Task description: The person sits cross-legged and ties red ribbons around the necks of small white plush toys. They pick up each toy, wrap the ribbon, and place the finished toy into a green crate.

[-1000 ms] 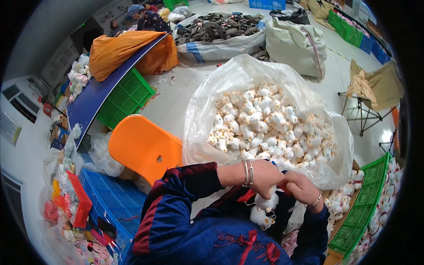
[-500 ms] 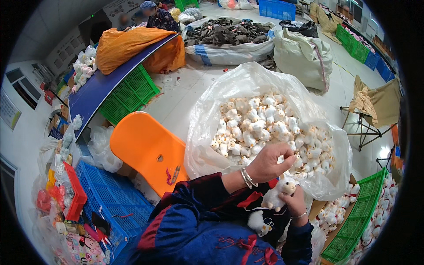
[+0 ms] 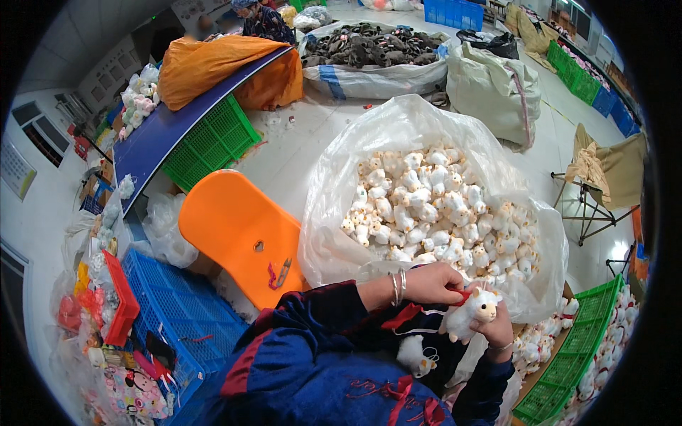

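Note:
My right hand [image 3: 499, 328] grips a small white plush alpaca [image 3: 472, 315] with a tan muzzle, held upright above my lap. Against the back of its neck, my left hand [image 3: 432, 284] is closed on a strip of red ribbon [image 3: 460, 297], with the fingertips pinched together. A second white plush alpaca [image 3: 410, 353] lies on my lap. Just beyond my hands stands a big clear plastic bag [image 3: 334, 170], its mouth wide, with a heap of similar white plush toys [image 3: 426, 202] inside.
An orange stool [image 3: 234, 220] with thread snips [image 3: 284, 272] on it stands left of the bag. Blue crates [image 3: 177, 312] and a red tray [image 3: 121, 298] are at lower left. At lower right, a green crate [image 3: 568, 362] borders more plush toys. A folding chair [image 3: 604, 170] stands at right.
My left hand has come down from above the plush and now pinches red ribbon at its neck. The held plush has shifted right and up slightly.

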`<state>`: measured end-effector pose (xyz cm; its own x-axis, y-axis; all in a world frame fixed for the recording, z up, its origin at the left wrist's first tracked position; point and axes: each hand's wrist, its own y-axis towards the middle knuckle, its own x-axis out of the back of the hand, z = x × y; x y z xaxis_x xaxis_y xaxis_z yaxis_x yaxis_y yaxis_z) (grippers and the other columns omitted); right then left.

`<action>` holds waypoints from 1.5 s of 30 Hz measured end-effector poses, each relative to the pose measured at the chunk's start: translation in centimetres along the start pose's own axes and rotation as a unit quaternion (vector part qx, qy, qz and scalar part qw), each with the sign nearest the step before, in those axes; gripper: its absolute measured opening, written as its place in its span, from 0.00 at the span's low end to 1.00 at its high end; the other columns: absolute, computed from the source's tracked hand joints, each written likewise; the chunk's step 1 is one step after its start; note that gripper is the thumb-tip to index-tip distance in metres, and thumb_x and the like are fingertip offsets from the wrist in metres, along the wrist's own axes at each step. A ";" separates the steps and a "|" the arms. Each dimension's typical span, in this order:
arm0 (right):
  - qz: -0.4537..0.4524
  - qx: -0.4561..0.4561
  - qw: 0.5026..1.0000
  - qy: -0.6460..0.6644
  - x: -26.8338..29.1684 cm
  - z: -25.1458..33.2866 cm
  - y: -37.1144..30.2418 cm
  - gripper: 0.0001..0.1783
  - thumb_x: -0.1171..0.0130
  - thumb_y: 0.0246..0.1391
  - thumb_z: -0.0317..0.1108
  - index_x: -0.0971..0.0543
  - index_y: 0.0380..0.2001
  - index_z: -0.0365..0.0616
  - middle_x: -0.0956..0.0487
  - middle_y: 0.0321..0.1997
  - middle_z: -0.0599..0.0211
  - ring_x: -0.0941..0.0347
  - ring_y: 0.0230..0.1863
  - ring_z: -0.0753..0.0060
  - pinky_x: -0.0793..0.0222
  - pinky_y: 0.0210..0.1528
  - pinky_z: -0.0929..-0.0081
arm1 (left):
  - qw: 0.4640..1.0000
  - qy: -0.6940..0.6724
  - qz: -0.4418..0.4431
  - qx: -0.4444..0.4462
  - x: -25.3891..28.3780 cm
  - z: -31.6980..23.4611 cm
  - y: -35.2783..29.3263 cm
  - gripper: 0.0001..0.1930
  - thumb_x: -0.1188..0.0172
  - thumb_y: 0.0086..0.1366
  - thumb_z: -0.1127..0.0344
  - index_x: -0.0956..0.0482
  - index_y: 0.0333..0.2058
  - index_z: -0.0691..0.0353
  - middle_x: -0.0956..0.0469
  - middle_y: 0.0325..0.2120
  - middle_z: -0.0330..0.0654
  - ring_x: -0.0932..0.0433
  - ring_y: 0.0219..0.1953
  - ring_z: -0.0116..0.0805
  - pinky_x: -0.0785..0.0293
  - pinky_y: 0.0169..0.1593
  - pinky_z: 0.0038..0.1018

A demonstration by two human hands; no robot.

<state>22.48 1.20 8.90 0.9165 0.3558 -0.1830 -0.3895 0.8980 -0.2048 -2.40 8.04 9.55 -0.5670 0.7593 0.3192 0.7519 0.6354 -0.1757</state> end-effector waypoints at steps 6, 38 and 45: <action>0.008 0.070 0.992 -0.105 -1.7 0.6 0.5 0.45 0.20 0.33 0.39 0.30 0.57 0.42 0.27 0.51 0.71 0.29 0.52 0.73 0.34 0.58 0.74 | 0.966 0.220 -0.122 -0.058 -3.5 -0.9 0.8 0.04 0.38 0.58 0.67 0.18 0.31 0.59 0.18 0.27 0.52 0.19 0.31 0.54 0.23 0.37 0.45; -0.140 -0.088 0.918 -0.359 0.9 -5.9 0.2 0.13 0.41 0.55 0.33 0.18 0.37 0.33 0.17 0.31 0.50 0.20 0.31 0.57 0.26 0.38 0.67 | 0.992 -0.028 0.043 0.119 -3.1 5.2 2.9 0.22 0.30 0.58 0.51 0.15 0.37 0.69 0.17 0.24 0.42 0.20 0.28 0.27 0.23 0.35 0.27; -0.189 -0.043 0.927 -0.323 0.1 -5.5 0.1 0.10 0.39 0.57 0.32 0.19 0.32 0.33 0.18 0.27 0.55 0.22 0.28 0.69 0.27 0.34 0.72 | 0.989 0.037 0.060 0.134 -2.8 6.9 3.9 0.26 0.29 0.56 0.45 0.16 0.30 0.69 0.19 0.21 0.47 0.20 0.25 0.33 0.25 0.31 0.31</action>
<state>21.99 -0.07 3.61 0.8419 0.1264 0.5246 -0.0105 0.9758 -0.2183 -0.17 9.38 1.54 -0.4464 0.8249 0.3467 0.6905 0.5640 -0.4528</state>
